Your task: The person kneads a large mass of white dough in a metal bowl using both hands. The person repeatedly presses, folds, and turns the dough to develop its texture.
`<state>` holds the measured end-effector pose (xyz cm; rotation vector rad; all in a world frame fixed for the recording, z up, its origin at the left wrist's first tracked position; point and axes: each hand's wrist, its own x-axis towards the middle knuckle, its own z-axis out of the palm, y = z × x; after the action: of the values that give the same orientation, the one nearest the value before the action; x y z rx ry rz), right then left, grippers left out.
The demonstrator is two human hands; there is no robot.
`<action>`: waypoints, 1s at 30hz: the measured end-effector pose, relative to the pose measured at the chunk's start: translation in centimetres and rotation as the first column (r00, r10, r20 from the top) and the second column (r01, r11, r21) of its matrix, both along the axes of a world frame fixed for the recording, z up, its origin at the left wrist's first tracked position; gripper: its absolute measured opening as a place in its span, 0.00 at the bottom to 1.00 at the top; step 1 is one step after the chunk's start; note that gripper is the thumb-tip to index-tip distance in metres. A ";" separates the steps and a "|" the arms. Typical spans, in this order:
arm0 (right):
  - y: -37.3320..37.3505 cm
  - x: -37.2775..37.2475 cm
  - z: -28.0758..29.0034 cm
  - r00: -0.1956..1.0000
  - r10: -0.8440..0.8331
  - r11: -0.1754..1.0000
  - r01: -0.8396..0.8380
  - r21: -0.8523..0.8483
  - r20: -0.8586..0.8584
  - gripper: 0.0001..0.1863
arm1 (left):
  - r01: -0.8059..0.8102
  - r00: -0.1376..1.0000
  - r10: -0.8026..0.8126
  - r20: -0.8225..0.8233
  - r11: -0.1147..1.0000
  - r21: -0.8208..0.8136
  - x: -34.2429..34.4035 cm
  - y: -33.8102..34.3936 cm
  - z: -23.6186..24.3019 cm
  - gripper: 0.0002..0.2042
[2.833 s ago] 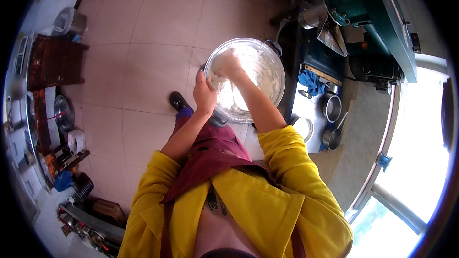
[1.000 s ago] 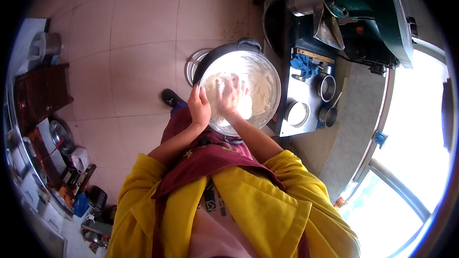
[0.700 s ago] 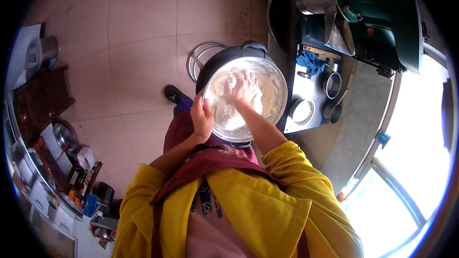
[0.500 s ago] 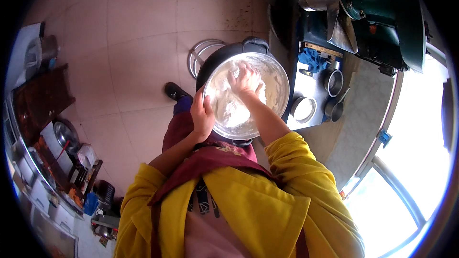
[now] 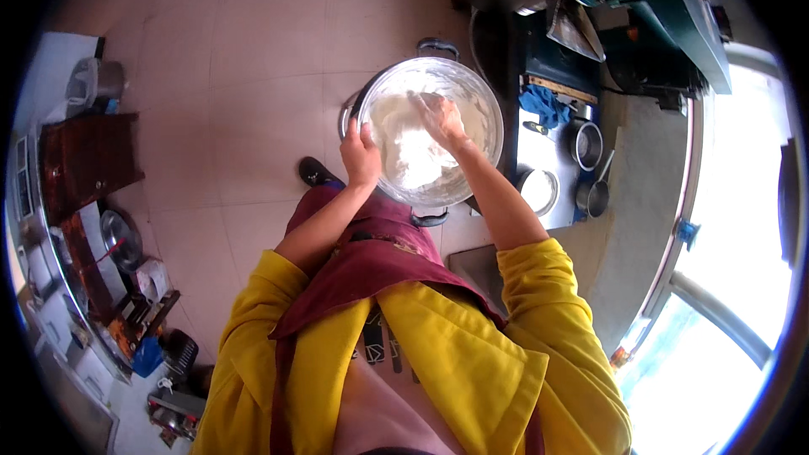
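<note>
A wide round metal basin [image 5: 491, 145] sits in front of me on a larger pot with dark loop handles [image 5: 431, 218]. White flour or loose dough [image 5: 410, 145] lies inside, glaring in the light. At the basin's left rim, my left hand [image 5: 362, 157] is closed around the edge, thumb on the inner side. My right hand [image 5: 442, 120] reaches in over the far right part of the flour. Its fingers are stretched out and somewhat apart, pointing away to the left; their tips look floury. Nothing held shows in that hand.
To the right, a bench carries a blue cloth [image 5: 543, 105], a round metal tin [image 5: 538, 191], a metal bowl [image 5: 587, 145] and a small saucepan [image 5: 593, 197]. A green machine [image 5: 645, 13] stands beyond. Shelves with a brown panel [image 5: 88, 152] and pans line the left.
My right hand has turned and lifted somewhat out of the flour. The basin sits more level in view and hides more of the pot's dark side. My left hand keeps the rim.
</note>
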<state>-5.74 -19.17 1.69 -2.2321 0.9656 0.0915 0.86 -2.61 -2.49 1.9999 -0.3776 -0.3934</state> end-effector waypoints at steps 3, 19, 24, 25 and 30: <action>0.4 -0.7 2.4 0.942 0.024 0.999 -0.039 -0.038 -0.334 0.28 | -0.016 1.000 0.017 0.023 0.999 -0.045 -0.4 0.0 -0.1 0.13; 9.2 -3.8 -1.9 0.984 -0.033 0.849 0.121 -0.514 0.177 0.21 | 0.032 0.999 -0.035 0.036 0.996 0.085 -0.9 -0.2 1.3 0.13; 6.6 -2.3 -2.9 0.995 0.003 0.879 0.043 -0.475 0.097 0.21 | 0.087 0.996 -0.090 0.029 0.992 0.090 -0.5 0.2 0.6 0.12; 5.8 -1.7 -3.0 0.998 0.014 0.882 0.019 -0.471 0.066 0.21 | 0.098 0.995 -0.100 0.025 0.993 0.067 -0.4 0.2 0.7 0.12; 1.8 1.3 -4.6 0.984 0.062 0.909 0.013 -0.417 0.166 0.18 | 0.120 0.993 -0.120 -0.006 0.989 0.088 -0.3 0.4 0.3 0.11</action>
<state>-4.45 -17.40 -2.94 -2.5877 0.9240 -0.3287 0.53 -2.20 -2.16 2.0688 -0.4895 -0.4943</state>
